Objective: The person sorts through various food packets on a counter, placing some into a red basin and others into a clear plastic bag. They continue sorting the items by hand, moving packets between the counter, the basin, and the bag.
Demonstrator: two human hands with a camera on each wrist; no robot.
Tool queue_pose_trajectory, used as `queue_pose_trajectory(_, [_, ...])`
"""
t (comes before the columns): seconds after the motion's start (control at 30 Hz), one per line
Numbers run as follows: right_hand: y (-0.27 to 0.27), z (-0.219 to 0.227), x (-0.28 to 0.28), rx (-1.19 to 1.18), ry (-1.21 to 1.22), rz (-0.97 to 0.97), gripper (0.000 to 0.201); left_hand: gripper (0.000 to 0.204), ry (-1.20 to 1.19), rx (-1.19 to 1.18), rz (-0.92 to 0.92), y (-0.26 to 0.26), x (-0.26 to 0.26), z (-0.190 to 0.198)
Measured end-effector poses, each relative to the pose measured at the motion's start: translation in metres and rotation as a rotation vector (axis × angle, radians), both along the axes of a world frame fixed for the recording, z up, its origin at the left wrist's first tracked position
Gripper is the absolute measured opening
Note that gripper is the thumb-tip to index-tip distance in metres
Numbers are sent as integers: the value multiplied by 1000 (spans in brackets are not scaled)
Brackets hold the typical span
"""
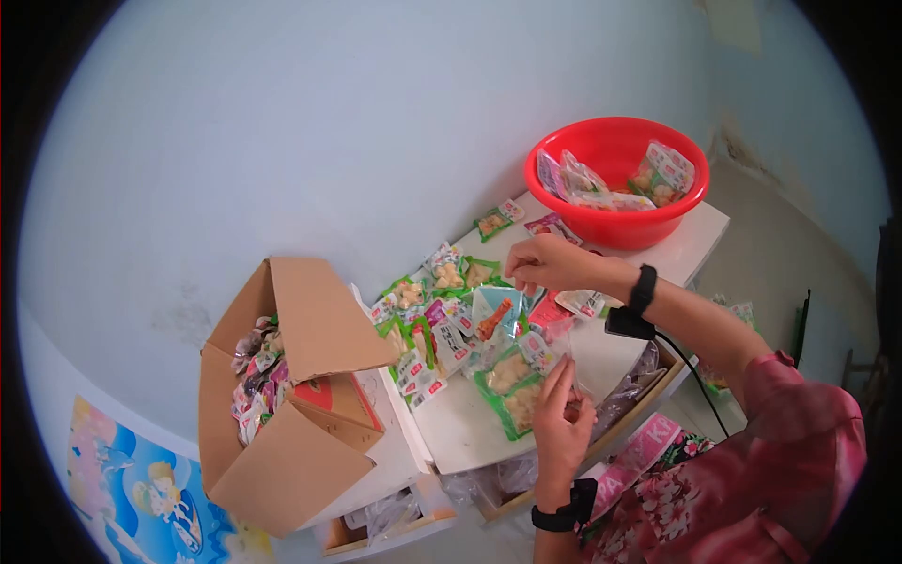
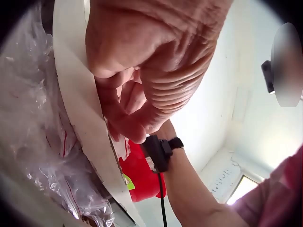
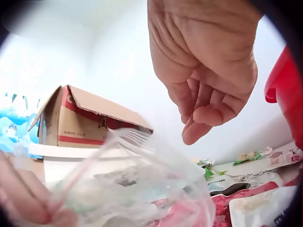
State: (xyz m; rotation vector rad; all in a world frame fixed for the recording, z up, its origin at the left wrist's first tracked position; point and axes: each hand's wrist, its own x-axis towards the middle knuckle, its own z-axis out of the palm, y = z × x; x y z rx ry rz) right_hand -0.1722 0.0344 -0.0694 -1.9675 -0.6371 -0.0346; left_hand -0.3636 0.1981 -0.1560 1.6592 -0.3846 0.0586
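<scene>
Bag (image 3: 142,187) spreads between the hands (image 1: 562,425), pinched by the left.

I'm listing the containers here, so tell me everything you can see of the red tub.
The red tub is a round, wide-mouthed basin, glossy and apparently plastic, with an outturned rim and sides narrowing toward the base. It stands upright on the white table, toward the end away from the cardboard box. Several printed packets lie or lean inside. Neither the left hand nor the right hand touches it.
</scene>
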Motion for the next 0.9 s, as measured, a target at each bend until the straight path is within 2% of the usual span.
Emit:
queue_pose_trajectory(0.07, [13,-16,39,-46,-113,-26,16,59,-33,5,-1,1,2,-5])
queue_pose_trajectory(0.2, [43,-32,91,-272,-235,-208,22,58,-119,-14,17,0,8,-21])
queue_pose_trajectory(0.27, [57,-42,114,-379,-315,-290,25,58,-99,-15,4,1,5,-18])
queue_pose_trajectory(0.37, [79,-42,130,-397,-272,-362,36,59,-138,8,-6,2,7,-20])
queue_pose_trajectory(0.47, [99,-37,139,-527,-258,-396,44,61,-91,3,-48,4,6,-17])
queue_pose_trajectory(0.57, [108,-62,170,-488,-288,-433,49,62,-73,16,-46,4,5,-13])
queue_pose_trajectory(0.77, [103,-61,181,-454,-196,-457,57,62,-70,24,-60,3,7,-16])
queue_pose_trajectory(0.9, [86,-53,167,-266,-166,-322,40,60,-86,42,-31,1,5,-16])
